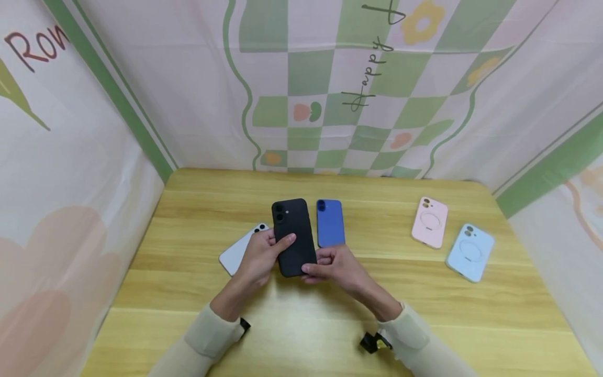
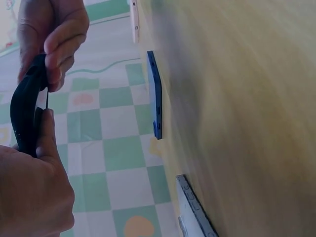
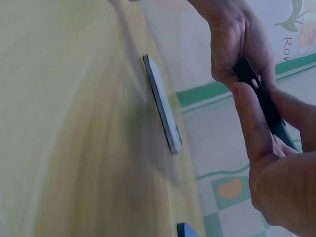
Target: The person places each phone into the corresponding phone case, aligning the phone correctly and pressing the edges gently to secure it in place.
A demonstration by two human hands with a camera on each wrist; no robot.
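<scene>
A black phone case (image 1: 294, 246) with two camera rings at its upper left is held up between both hands, back face upward. My left hand (image 1: 259, 256) grips its left edge, thumb lying on the back and fingers beneath. At the lower right corner my right hand (image 1: 341, 269) pinches it, thumb on top. In the left wrist view the black case (image 2: 24, 106) looks bowed from the side; whether a phone sits inside I cannot tell. Behind the hands lie a blue phone (image 1: 331, 222) and a white phone (image 1: 235, 255), the latter partly covered by the left hand.
To the right, a pink phone case (image 1: 430, 222) and a light blue phone case (image 1: 470, 253) lie on the wooden table (image 1: 188, 204), each with a ring on its back. A patterned cloth (image 1: 306, 73) hangs behind the table, and cloth also hangs at both sides.
</scene>
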